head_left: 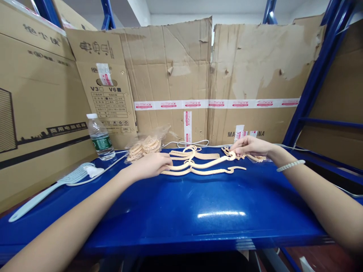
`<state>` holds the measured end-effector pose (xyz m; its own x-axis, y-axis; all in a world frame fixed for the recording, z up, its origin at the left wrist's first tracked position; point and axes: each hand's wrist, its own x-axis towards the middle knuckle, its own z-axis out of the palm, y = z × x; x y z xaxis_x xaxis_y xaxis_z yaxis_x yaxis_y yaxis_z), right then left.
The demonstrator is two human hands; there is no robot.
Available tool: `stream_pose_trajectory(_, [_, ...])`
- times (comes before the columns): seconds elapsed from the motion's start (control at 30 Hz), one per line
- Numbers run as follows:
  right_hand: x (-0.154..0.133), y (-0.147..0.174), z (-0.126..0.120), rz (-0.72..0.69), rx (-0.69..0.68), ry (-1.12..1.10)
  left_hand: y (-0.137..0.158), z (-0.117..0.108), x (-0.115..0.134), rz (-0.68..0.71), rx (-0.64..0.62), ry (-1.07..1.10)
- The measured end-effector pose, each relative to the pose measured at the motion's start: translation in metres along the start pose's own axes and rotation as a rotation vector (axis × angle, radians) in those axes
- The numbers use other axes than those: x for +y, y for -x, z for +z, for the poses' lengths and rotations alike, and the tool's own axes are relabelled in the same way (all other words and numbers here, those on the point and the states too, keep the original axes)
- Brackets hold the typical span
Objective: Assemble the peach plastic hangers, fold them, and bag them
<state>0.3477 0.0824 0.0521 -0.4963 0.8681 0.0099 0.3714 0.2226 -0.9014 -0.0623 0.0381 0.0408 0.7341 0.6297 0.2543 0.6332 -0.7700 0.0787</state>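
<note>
A beige plastic folding hanger with a round hook lies between my hands at the back of the blue table. My left hand has its fingers closed around the left end of this hanger. At its right end, my right hand pinches the curved tip. In front of it lies a second beige hanger, with a hooked piece stretching out to the right. More flat beige hanger pieces rest just behind. Beside my right hand is a pile of beige pieces on clear plastic, partly hidden.
Behind my left hand sits a clear bag of beige pieces. Further left stand a water bottle and a light blue slotted tool with a long handle. A white cable runs along the back. Cardboard panels wall the blue table.
</note>
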Motion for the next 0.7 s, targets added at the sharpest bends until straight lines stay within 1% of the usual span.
stream_pose_trajectory(0.07, [-0.002,0.002,-0.001,0.013,-0.109,0.158,0.0,0.002,0.004,0.035,-0.045,0.044])
stream_pose_trajectory(0.17, [-0.004,0.001,0.001,0.052,-0.247,0.308,-0.001,0.006,0.008,0.048,-0.074,0.119])
stream_pose_trajectory(0.3, [0.001,-0.006,0.004,0.024,-0.332,0.497,-0.001,0.009,0.009,0.008,-0.081,0.107])
stream_pose_trajectory(0.4, [0.007,-0.011,0.006,0.0,-0.35,0.607,-0.001,0.008,0.008,-0.015,-0.077,0.108])
stream_pose_trajectory(0.5, [0.011,-0.014,0.008,0.02,-0.324,0.669,0.0,0.007,0.009,-0.027,-0.089,0.097])
stream_pose_trajectory(0.6, [0.013,-0.014,0.009,0.053,-0.321,0.698,0.0,0.007,0.009,-0.043,-0.108,0.057])
stream_pose_trajectory(0.7, [0.011,-0.013,0.011,0.093,-0.31,0.699,0.001,0.006,0.007,-0.046,-0.084,0.049])
